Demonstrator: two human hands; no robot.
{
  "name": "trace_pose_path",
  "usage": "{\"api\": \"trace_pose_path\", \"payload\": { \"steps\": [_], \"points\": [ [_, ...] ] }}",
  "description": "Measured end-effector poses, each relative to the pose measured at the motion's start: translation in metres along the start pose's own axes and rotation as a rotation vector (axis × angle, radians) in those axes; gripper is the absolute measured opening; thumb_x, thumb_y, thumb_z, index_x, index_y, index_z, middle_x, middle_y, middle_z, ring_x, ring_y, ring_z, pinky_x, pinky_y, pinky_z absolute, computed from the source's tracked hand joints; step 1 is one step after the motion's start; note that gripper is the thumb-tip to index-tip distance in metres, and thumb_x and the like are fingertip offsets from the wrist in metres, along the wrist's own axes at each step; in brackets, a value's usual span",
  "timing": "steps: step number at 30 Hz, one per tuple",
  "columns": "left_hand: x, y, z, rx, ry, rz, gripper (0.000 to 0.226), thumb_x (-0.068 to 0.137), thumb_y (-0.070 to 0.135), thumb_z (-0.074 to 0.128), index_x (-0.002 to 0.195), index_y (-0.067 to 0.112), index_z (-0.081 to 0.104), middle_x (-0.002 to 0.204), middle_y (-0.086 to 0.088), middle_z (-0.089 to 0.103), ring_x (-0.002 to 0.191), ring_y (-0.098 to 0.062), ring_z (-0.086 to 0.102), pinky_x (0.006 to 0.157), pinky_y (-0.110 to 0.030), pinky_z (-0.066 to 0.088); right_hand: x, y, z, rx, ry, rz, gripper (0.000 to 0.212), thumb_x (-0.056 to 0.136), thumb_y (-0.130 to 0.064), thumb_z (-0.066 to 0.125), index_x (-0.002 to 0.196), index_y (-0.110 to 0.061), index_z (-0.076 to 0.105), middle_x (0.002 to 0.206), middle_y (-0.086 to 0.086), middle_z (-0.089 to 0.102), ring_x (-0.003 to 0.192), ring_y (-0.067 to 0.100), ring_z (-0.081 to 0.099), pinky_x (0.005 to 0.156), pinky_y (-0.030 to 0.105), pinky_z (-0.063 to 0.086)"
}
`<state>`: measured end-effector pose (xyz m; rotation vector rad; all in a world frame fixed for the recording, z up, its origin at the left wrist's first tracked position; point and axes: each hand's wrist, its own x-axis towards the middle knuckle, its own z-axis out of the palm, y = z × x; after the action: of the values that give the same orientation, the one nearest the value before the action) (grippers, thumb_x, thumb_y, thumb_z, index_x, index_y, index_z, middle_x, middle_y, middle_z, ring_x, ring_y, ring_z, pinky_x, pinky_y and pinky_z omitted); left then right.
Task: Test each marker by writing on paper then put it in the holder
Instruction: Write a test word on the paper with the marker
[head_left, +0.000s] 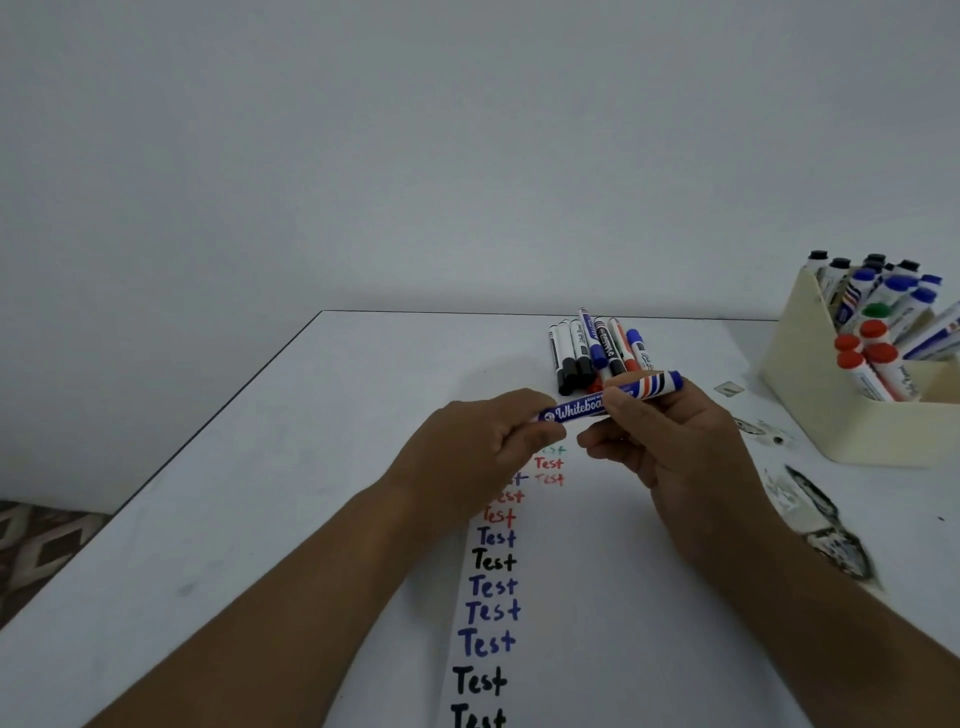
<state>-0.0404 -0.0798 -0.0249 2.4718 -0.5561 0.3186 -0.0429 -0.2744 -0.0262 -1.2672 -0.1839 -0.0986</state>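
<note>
Two hands: both hold one blue whiteboard marker (608, 401) level, at frame centre.
Left hand (483, 441): fingers curled round the marker's left end.
Right hand (670, 436): thumb and fingertips pinch its middle.
Paper (597, 597): below the hands, with a column of "Test" words in black, blue and red.
Loose markers (597, 351): bunched just above the hands.
Holder (831, 415): cream, right edge, full of capped markers.
Table (260, 519): white.
</note>
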Motion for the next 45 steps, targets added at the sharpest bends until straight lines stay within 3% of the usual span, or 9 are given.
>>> {"api": "trace_pose_path", "payload": {
  "steps": [4, 7, 10, 15, 19, 22, 26, 31, 45],
  "points": [
    [-0.006, -0.007, -0.008, -0.176, -0.125, -0.074, 0.071, 0.072, 0.082, 0.053, 0.134, 0.048, 0.044, 0.089, 0.026, 0.058, 0.083, -0.006, 0.064, 0.069, -0.026, 0.054, 0.001, 0.001, 0.0, 0.021, 0.087, 0.019, 0.019, 0.093, -0.018, 0.064, 0.108, -0.008, 0.064, 0.087, 0.015, 0.076, 0.073, 0.029, 0.073, 0.068, 0.033, 0.063],
    [-0.004, -0.026, -0.012, -0.005, -0.073, -0.134, 0.11, 0.055, 0.097, 0.041, 0.148, 0.038, 0.033, 0.103, 0.02, 0.046, 0.098, -0.005, 0.048, 0.081, -0.029, 0.047, 0.006, 0.001, -0.006, 0.061, 0.185, 0.069, 0.013, 0.1, -0.018, 0.059, 0.111, -0.01, 0.06, 0.094, 0.017, 0.076, 0.076, 0.031, 0.074, 0.068, 0.035, 0.063],
    [0.001, -0.042, -0.007, 0.174, -0.079, -0.253, 0.12, 0.058, 0.1, 0.036, 0.154, 0.03, 0.021, 0.131, 0.005, 0.042, 0.122, -0.015, 0.037, 0.102, -0.04, 0.038, 0.009, 0.001, -0.007, 0.089, 0.206, 0.113, 0.015, 0.103, -0.018, 0.055, 0.112, -0.007, 0.055, 0.091, 0.022, 0.075, 0.072, 0.032, 0.075, 0.064, 0.035, 0.064],
    [0.004, -0.044, -0.002, 0.41, -0.269, -0.279, 0.11, 0.07, 0.09, 0.015, 0.158, 0.026, 0.014, 0.164, 0.002, 0.016, 0.149, -0.018, 0.014, 0.119, -0.043, 0.015, 0.007, 0.001, -0.002, 0.043, 0.134, 0.148, 0.01, 0.104, -0.015, 0.05, 0.111, -0.007, 0.051, 0.088, 0.026, 0.074, 0.07, 0.035, 0.074, 0.061, 0.037, 0.063],
    [0.004, -0.045, -0.002, 0.42, -0.352, -0.277, 0.108, 0.07, 0.09, 0.009, 0.16, 0.03, 0.007, 0.167, 0.008, -0.006, 0.153, -0.014, -0.003, 0.123, -0.048, 0.005, 0.006, 0.002, -0.001, -0.005, 0.101, 0.17, 0.006, 0.103, -0.013, 0.052, 0.109, -0.011, 0.052, 0.089, 0.024, 0.075, 0.073, 0.038, 0.074, 0.067, 0.043, 0.064],
    [0.004, -0.048, -0.001, 0.414, -0.373, -0.282, 0.108, 0.069, 0.091, 0.009, 0.159, 0.032, -0.003, 0.166, 0.01, -0.014, 0.153, -0.015, -0.009, 0.124, -0.048, 0.001, 0.005, 0.005, -0.002, -0.127, 0.072, 0.115, 0.022, 0.095, -0.004, 0.064, 0.112, -0.007, 0.052, 0.086, 0.021, 0.075, 0.075, 0.036, 0.075, 0.067, 0.04, 0.063],
    [0.004, -0.055, 0.004, 0.354, -0.301, -0.271, 0.102, 0.078, 0.091, 0.022, 0.152, 0.038, -0.024, 0.167, 0.011, -0.007, 0.154, -0.016, -0.001, 0.124, -0.047, 0.003, 0.003, 0.008, -0.002, -0.331, 0.013, 0.082, 0.023, 0.087, -0.002, 0.073, 0.105, -0.013, 0.065, 0.078, 0.009, 0.076, 0.077, 0.032, 0.075, 0.068, 0.033, 0.063],
    [0.006, -0.055, 0.004, 0.442, -0.359, -0.258, 0.091, 0.081, 0.087, 0.016, 0.158, 0.04, -0.002, 0.166, 0.01, -0.014, 0.153, -0.015, -0.01, 0.123, -0.048, 0.0, -0.001, 0.009, 0.003, -0.5, -0.062, 0.072, 0.012, 0.085, -0.01, 0.077, 0.095, -0.014, 0.073, 0.082, 0.003, 0.078, 0.078, 0.021, 0.077, 0.078, 0.037, 0.063],
    [0.006, -0.05, 0.004, 0.442, -0.36, -0.281, 0.1, 0.071, 0.09, 0.01, 0.157, 0.041, 0.002, 0.167, 0.009, -0.011, 0.153, -0.018, -0.01, 0.123, -0.049, 0.0, 0.001, 0.015, 0.005, -0.767, -0.065, 0.128, 0.039, 0.077, -0.039, 0.083, 0.101, -0.012, 0.068, 0.082, 0.004, 0.077, 0.072, 0.021, 0.076, 0.08, 0.044, 0.063]
  ]
}}
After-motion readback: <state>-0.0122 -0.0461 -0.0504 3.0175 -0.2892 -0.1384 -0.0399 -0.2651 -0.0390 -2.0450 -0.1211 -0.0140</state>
